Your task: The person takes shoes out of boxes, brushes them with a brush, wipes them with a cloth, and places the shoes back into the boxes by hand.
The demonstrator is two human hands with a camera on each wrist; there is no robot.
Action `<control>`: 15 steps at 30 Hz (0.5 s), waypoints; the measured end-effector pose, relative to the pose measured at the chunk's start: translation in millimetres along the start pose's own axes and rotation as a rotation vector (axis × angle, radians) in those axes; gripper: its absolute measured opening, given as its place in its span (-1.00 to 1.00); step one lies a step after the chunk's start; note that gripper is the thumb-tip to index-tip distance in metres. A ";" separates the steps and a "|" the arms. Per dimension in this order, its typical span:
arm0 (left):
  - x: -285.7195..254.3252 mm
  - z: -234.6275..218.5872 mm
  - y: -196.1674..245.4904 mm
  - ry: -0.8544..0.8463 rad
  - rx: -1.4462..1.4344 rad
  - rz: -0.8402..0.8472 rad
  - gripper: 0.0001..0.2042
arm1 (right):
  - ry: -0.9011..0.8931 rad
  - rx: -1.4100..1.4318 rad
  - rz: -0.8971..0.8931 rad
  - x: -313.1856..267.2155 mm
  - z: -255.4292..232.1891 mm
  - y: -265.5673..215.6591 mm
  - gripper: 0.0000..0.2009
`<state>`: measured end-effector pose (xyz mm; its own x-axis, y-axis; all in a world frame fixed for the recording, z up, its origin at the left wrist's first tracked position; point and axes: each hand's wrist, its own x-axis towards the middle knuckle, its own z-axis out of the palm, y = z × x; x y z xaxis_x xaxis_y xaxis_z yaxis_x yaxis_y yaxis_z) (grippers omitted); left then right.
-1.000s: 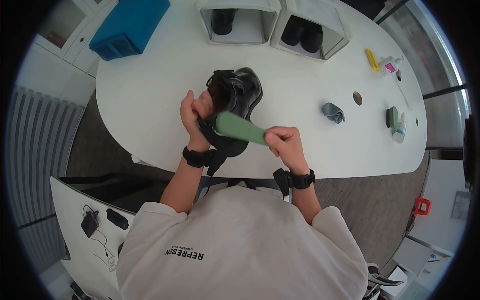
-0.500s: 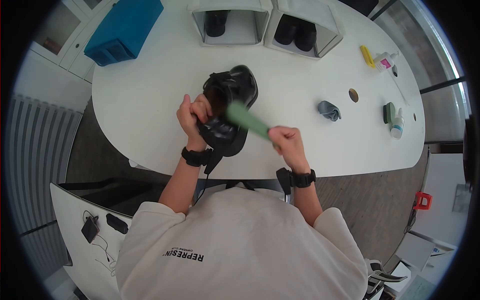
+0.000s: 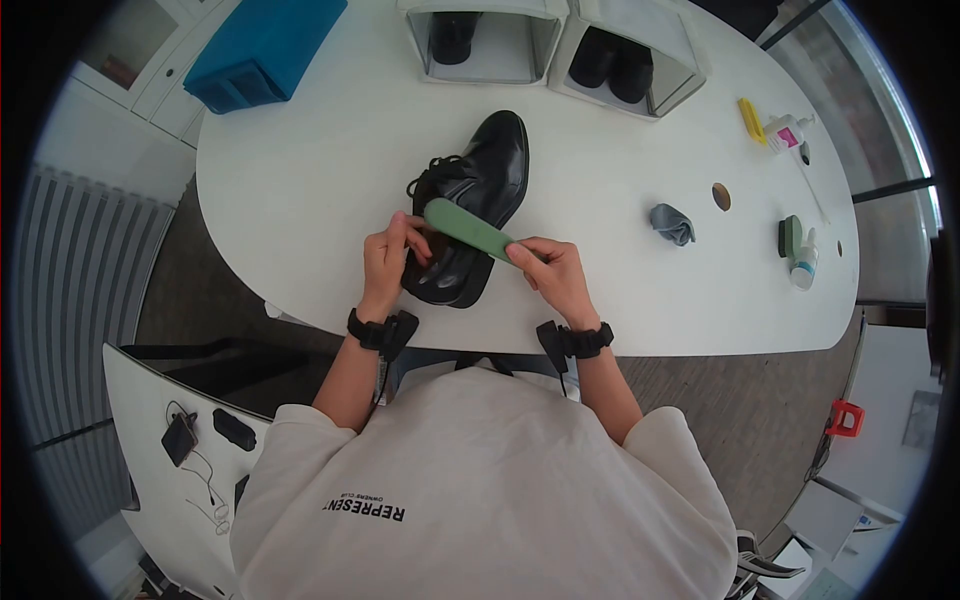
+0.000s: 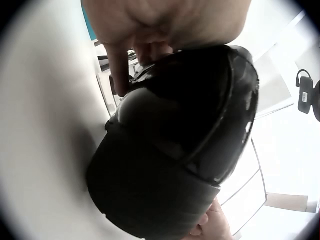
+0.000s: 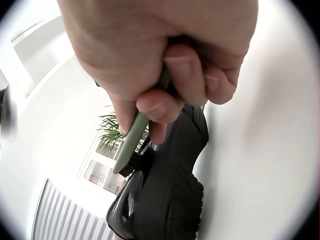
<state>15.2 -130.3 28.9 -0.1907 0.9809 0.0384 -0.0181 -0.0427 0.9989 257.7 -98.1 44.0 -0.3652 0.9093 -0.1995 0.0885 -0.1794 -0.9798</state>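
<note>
A glossy black lace-up shoe (image 3: 500,160) points its toe away from me, with its sole toward the table in the head view. My left hand (image 3: 385,262) holds it by the collar near the heel, fingers curled at the opening. In the left wrist view the dark heel (image 4: 145,185) fills the middle. A shoe brush with a long green back (image 3: 465,228) crosses above the shoe's rear half. My right hand (image 3: 555,275) pinches its near end. Dark bristles (image 5: 135,164) meet the shoe's upper in the right wrist view.
Two white open boxes (image 3: 490,75) with black shoes stand at the back. A blue case (image 3: 265,55) lies back left. Toward the right are a crumpled grey cloth (image 3: 672,224), a yellow item (image 3: 751,120), a pump bottle (image 3: 787,132), another green brush (image 3: 790,237) and a small bottle (image 3: 804,262).
The shoe has turned from a tilted, foreshortened pose to showing its full length, toe away. My left hand shifted along its collar. The brush swept over it and now lies across the rear half.
</note>
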 end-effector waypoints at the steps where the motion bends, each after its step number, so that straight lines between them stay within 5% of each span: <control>1: -0.9 -3.4 0.8 0.004 0.002 -0.001 -0.43 | 0.032 -0.014 -0.009 2.9 0.2 2.1 -0.68; 7: -12.4 -10.4 15.0 -0.201 -0.026 0.073 -0.59 | 0.180 -0.047 0.015 2.1 -0.1 -5.3 -0.66; 10: -18.3 -2.4 34.7 -0.232 0.109 0.006 -0.68 | 0.105 -0.111 0.027 -12.4 -2.1 -17.8 -0.66; 12: -19.2 2.3 50.0 -0.368 0.438 0.175 -0.82 | 0.019 -0.162 0.023 -17.7 -7.9 -18.5 -0.66; 15: -25.3 16.4 55.4 -0.339 0.601 0.063 -0.78 | 0.070 -0.081 0.061 -17.2 -15.1 -9.6 -0.69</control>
<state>35.0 -154.4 83.7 0.1455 0.9893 0.0051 0.5488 -0.0850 0.8316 277.1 -106.3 57.0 -0.2919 0.9221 -0.2541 0.1844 -0.2065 -0.9609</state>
